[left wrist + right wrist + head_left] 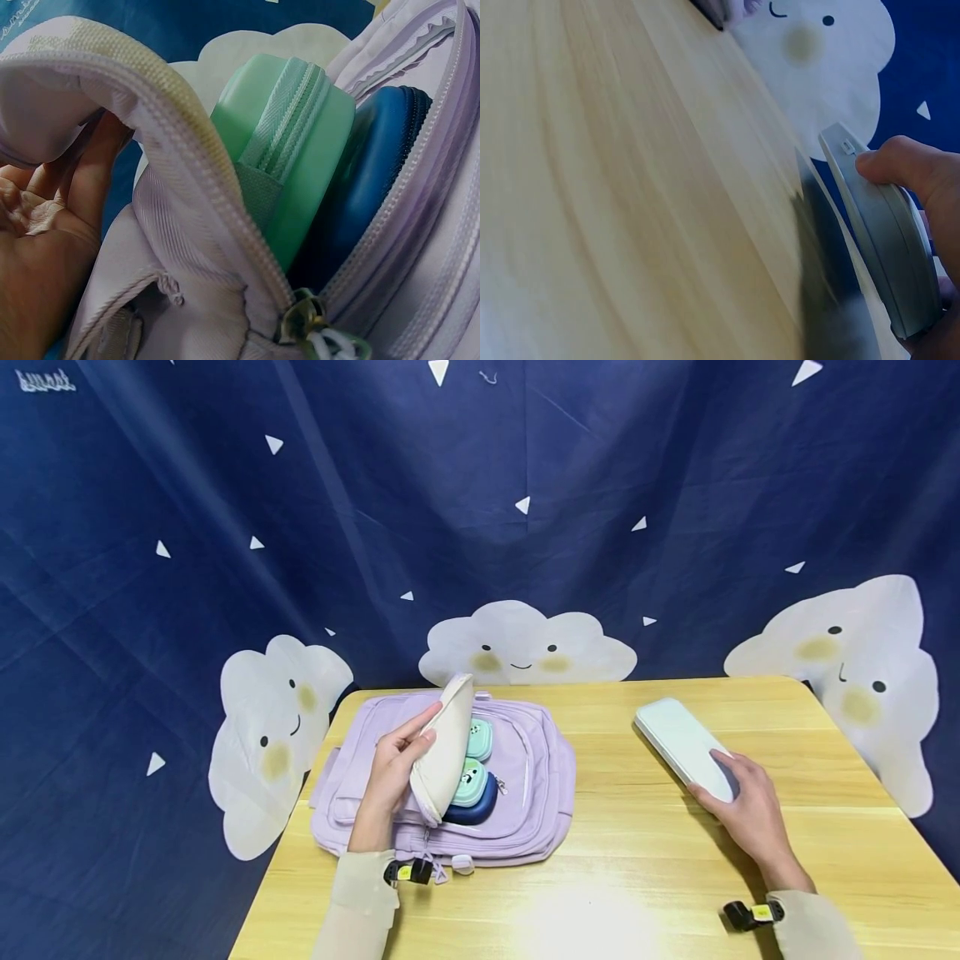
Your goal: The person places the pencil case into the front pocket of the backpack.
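A lilac backpack (551,777) lies on the table, its front pocket unzipped. My left hand (392,768) grips the edge of the pocket flap (442,752) and holds it raised. In the left wrist view, that hand's fingers (97,161) curl under the flap. Inside the pocket sit two mint-green zipped cases (304,150), one behind the other in the head view, and a dark blue zipped case (375,161). To the right, my right hand (753,814) grips the near end of a long pale hard case (678,735). The right wrist view shows the thumb on the case (885,232), above the tabletop.
The wooden table (615,852) reaches back to a dark blue curtain (480,527) printed with smiling clouds. A small white tag (462,864) and zip pulls hang at the backpack's near edge. Bare tabletop lies between backpack and pale case.
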Available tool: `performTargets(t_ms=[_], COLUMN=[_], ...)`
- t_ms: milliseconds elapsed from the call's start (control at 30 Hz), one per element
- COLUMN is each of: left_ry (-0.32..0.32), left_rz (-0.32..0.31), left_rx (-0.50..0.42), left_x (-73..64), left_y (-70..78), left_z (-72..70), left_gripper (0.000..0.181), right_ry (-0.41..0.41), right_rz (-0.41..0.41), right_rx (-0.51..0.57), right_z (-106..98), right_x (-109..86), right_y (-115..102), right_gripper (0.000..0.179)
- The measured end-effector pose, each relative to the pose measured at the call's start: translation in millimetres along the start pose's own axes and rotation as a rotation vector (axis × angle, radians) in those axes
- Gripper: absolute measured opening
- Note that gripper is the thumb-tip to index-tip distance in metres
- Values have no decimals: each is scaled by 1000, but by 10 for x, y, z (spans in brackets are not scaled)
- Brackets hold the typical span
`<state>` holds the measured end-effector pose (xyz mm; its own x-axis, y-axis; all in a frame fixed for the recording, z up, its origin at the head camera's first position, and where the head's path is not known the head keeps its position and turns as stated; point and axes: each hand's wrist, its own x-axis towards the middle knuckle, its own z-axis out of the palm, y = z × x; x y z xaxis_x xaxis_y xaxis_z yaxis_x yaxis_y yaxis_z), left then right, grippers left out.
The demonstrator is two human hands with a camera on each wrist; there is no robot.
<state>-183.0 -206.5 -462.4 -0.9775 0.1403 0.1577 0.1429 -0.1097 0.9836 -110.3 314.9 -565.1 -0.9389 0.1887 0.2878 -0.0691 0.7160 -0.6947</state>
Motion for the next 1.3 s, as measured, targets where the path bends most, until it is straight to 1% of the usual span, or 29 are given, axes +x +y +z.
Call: performTargets(t_ms=[167, 500, 733, 933, 1167, 1300], left_ry=[2, -1, 6, 11, 11, 10], left_rz=[1, 3, 4, -1, -4, -6], left_rx=[-1, 14, 23, 19, 23, 14], left_x=[-4, -6, -4, -5, 0, -1], left_y=[11, 3, 6, 3, 2, 6], left_z=[16, 4, 11, 12, 3, 12], left_gripper=[45, 46, 45, 45, 46, 45], right_ry=[-29, -50, -52, -83, -98, -110], right_rz=[5, -13, -49, -48, -90, -100], right_rx=[2, 21, 38, 37, 38, 40], right_z=[60, 165, 272, 330, 382, 413], right_x=[4, 23, 63, 85, 99, 95], right_y=[-47, -142, -205, -294, -398, -451], right_gripper=[74, 74, 72, 73, 72, 72])
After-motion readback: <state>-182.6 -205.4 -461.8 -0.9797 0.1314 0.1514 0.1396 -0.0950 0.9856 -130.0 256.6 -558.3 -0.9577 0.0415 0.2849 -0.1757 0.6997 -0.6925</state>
